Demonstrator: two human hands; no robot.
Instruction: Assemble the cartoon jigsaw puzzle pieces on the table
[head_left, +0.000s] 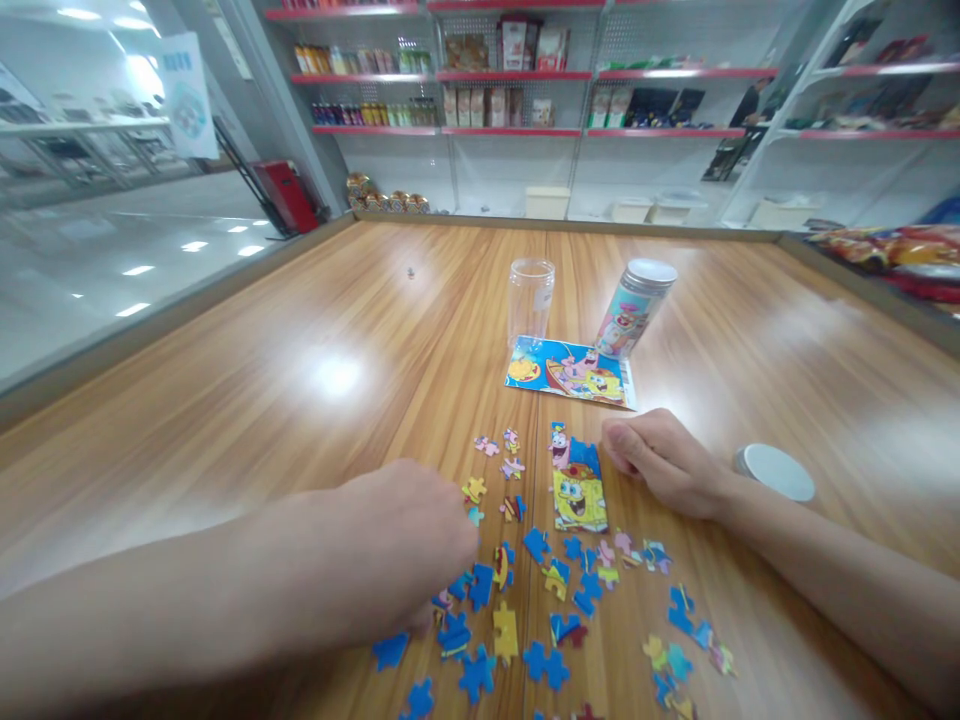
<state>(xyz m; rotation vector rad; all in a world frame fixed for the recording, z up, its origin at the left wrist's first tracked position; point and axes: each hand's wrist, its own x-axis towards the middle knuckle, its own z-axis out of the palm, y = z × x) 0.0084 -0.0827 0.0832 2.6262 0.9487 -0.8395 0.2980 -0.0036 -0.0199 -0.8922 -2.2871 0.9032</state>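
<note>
Bare forearms [225, 575] slant inward, left grip [420, 540] turned downward, right grip [669, 457] loosely fisted.

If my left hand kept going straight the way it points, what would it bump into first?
Your left hand would probably meet the loose puzzle pieces just past its knuckles, though depth is unclear and it might pass above them.

On the table [435, 350], the card [574, 370] lies at 12 o'clock from the joined puzzle [579, 492], the jar [529, 308] and can [628, 315] behind it toward 11 and 1. At 3 come the right hand [664, 462], then the lid [778, 472]; pieces [505, 632] spread from 4 through 6 to 10, the left hand [416, 535] near 8.
</note>
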